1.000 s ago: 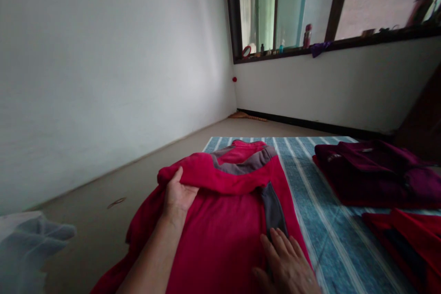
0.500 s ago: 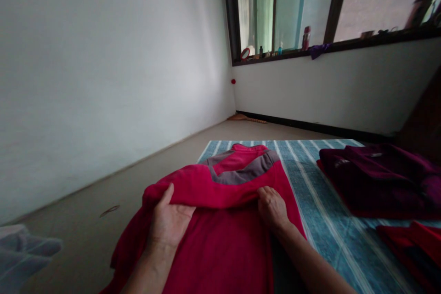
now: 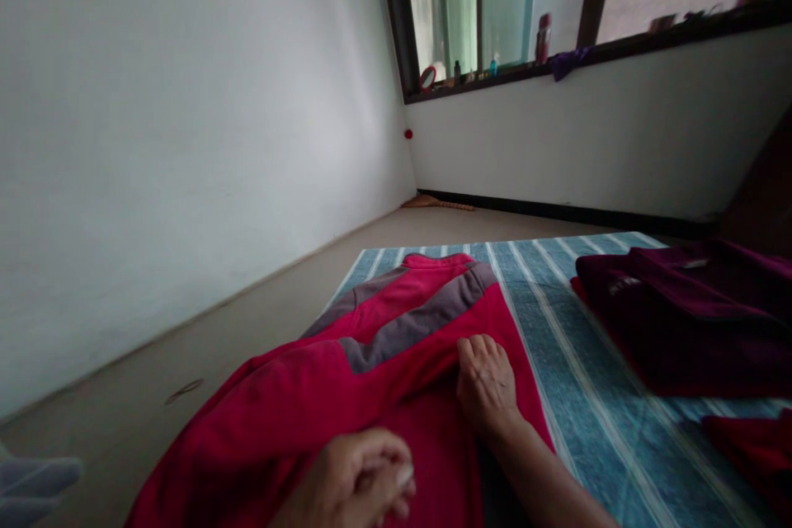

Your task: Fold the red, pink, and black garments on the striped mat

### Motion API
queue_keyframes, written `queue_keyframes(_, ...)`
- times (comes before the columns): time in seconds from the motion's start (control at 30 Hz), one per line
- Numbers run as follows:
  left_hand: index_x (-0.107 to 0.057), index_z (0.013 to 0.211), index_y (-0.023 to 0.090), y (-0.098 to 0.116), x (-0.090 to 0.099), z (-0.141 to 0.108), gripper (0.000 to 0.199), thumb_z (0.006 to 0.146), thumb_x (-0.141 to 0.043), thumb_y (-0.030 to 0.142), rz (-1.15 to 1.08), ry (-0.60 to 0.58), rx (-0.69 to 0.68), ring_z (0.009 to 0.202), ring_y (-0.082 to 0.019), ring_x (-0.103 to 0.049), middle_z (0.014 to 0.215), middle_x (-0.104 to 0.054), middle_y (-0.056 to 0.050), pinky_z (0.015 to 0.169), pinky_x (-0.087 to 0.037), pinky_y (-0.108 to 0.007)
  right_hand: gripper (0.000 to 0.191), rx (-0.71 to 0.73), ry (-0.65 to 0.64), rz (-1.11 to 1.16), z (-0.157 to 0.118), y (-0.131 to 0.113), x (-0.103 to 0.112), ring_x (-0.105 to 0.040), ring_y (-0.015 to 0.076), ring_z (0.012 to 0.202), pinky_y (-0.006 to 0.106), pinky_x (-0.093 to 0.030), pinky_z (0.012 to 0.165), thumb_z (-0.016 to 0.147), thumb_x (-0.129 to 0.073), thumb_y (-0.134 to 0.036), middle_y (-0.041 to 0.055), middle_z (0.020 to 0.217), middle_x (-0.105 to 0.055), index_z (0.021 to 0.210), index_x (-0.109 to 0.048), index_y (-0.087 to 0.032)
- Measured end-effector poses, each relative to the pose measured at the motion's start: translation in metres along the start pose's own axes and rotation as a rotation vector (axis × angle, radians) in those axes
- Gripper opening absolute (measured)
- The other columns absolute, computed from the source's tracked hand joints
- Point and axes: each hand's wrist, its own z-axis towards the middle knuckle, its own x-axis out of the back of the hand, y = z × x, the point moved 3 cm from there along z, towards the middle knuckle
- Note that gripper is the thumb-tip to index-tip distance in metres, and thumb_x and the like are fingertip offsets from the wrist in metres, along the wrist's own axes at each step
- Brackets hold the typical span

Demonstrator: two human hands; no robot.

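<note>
A red fleece jacket [image 3: 408, 338] with grey shoulder panels lies on a blue striped cloth, its collar pointing away from me. Its left part spreads past the cloth's edge. My right hand [image 3: 488, 379] rests on the jacket's right side, fingers bent and closed on a fold of the fabric. Low in the view, my left hand [image 3: 365, 474] is over the lower part of the jacket. Its fingers are loosely curled towards the thumb, and no cloth shows between them.
Folded dark purple clothes [image 3: 686, 322] are stacked on the right side of the striped cloth [image 3: 544, 297]. Nearer lies a red garment [image 3: 755, 454]. A pale wall [image 3: 204, 140] rises on the left. Bottles and a round mirror [image 3: 427, 78] stand on the windowsill.
My left hand has let go of the jacket's raised fold and come down nearer to me, its fingers curling. The fold has dropped flatter, showing more grey panel. My right hand stays on the fabric.
</note>
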Motion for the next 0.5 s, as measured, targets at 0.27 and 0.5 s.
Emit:
queue_keyframes(0.27,-0.067,0.097,0.018,0.064,-0.028,0.190,0.023,0.079,-0.054,0.012,0.702,0.393,-0.503,0.106,-0.022,-0.059,0.109,-0.067,-0.010,0.096,-0.041,-0.032,0.020,0.016,0.055,0.037,-0.001,0.003,-0.004,-0.049,0.0211,0.073,0.033,-0.030,0.068,0.079,-0.048,-0.002,0.0044,0.074,-0.059,0.074,-0.056,-0.020)
queue_keyframes(0.5,-0.062,0.107,0.019,0.039,-0.029,0.211,0.030,0.086,-0.042,0.012,0.808,0.399,-0.405,0.115,-0.021,-0.053,0.116,-0.063,-0.011,0.101,-0.036,-0.033,0.020,-0.009,0.062,0.102,-0.001,0.001,-0.001,-0.047,0.0210,0.072,0.034,-0.030,0.067,0.079,-0.047,-0.004,0.0049,0.073,-0.058,0.072,-0.058,-0.020)
